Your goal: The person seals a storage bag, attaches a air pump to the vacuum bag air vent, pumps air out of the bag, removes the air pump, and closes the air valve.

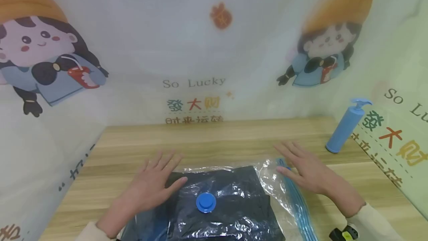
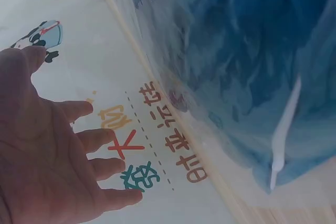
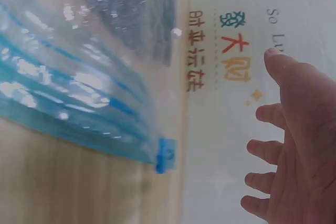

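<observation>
A clear plastic vacuum storage bag (image 1: 275,196) lies on the wooden table, with dark folded fabric (image 1: 230,185) inside. On top of the bag is a round blue valve cap (image 1: 206,202). Along its right side runs a blue zip seal (image 1: 298,203), with a blue slider (image 3: 161,156) at the far end. My left hand (image 1: 148,187) is spread above the bag's left part, its thumb pointing toward the valve. The right hand (image 1: 309,170), fingers straight, is over the far right corner by the seal. Both palms look bare in the wrist views.
A blue pump bottle (image 1: 346,127) stands at the table's back right corner. Printed cloth (image 1: 194,47) encloses the table at the back and on both sides. Wood tabletop (image 1: 214,138) shows between the bag and the back cloth.
</observation>
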Available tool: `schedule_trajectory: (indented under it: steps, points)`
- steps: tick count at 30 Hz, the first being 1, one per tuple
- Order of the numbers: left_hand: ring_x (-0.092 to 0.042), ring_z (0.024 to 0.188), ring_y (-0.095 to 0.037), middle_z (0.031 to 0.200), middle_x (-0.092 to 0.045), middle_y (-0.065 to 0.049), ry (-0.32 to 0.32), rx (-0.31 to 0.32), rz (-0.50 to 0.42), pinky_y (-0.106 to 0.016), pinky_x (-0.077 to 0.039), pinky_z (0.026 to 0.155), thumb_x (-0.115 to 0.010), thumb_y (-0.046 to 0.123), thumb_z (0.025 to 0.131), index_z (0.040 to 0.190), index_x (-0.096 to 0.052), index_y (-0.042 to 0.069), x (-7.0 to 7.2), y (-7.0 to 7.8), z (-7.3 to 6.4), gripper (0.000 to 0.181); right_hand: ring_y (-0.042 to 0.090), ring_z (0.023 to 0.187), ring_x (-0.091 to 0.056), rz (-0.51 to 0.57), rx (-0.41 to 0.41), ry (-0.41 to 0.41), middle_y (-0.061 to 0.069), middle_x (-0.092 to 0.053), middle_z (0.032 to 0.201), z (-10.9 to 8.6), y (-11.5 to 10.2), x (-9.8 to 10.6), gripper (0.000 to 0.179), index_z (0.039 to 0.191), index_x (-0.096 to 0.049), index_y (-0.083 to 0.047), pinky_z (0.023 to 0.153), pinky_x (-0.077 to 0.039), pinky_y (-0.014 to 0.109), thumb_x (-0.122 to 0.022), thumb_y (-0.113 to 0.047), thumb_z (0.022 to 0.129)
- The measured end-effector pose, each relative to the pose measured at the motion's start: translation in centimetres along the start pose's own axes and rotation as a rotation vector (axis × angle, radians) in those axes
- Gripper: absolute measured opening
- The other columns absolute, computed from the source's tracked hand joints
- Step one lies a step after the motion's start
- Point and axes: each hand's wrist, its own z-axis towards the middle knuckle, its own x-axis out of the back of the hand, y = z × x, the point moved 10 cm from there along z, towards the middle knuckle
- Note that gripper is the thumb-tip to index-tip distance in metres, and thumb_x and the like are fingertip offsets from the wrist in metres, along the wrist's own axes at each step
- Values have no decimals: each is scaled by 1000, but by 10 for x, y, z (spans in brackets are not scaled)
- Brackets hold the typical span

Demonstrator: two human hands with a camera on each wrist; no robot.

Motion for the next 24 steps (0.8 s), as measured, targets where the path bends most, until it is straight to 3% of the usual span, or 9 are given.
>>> schedule_trajectory:
  steps: [3,6,10,14,19,22,24]
  points:
    - [-23,147,-46,160,-34,-16,-48,-3,-25,-72,-19,110,-36,70,100,158,-39,14,-6,3,4,80,57,139,-28,90,-58,-19,28,-32,156,-1,10,-9,64,156,-35,0,107,-26,72,-54,-36,106]
    - [-32,143,-45,155,-42,-19,-77,-36,-74,-68,-24,111,-42,65,102,154,-44,9,-11,16,17,76,55,131,-42,233,-189,-36,35,-41,147,-2,31,-22,63,151,-34,10,103,-37,67,-54,-30,107]
    - [-52,130,-38,142,-57,-17,-62,-119,-137,-56,-40,107,-60,43,102,146,-52,4,-15,50,51,60,46,102,-64,427,-402,-47,36,-60,118,-4,60,-39,52,137,-43,21,81,-56,53,-55,-20,107]
    - [-63,117,-30,133,-64,-12,-99,-145,-182,-46,-50,98,-64,33,100,140,-58,7,-34,92,91,48,27,83,-64,605,-551,-99,19,-64,95,-13,74,-58,40,122,-55,21,71,-57,41,-54,-15,106]
    - [-65,110,-25,126,-67,-10,-157,-156,-250,-41,-52,94,-61,28,101,133,-63,4,-63,138,130,40,18,70,-51,706,-577,-123,4,-51,76,-16,74,-69,26,105,-64,11,61,-50,32,-55,-12,105]
    - [-66,92,-22,107,-71,-8,-157,-161,-272,-37,-55,83,-60,24,100,123,-67,3,-72,154,145,32,17,68,-49,740,-583,-85,3,-50,75,-16,76,-70,23,102,-64,10,58,-48,30,-55,-11,105]
    - [-65,88,-22,103,-70,-7,-157,-152,-274,-37,-55,81,-60,23,99,120,-68,2,-78,159,151,31,17,70,-51,765,-594,-64,3,-52,77,-18,77,-70,23,103,-63,11,59,-48,29,-55,-10,105]
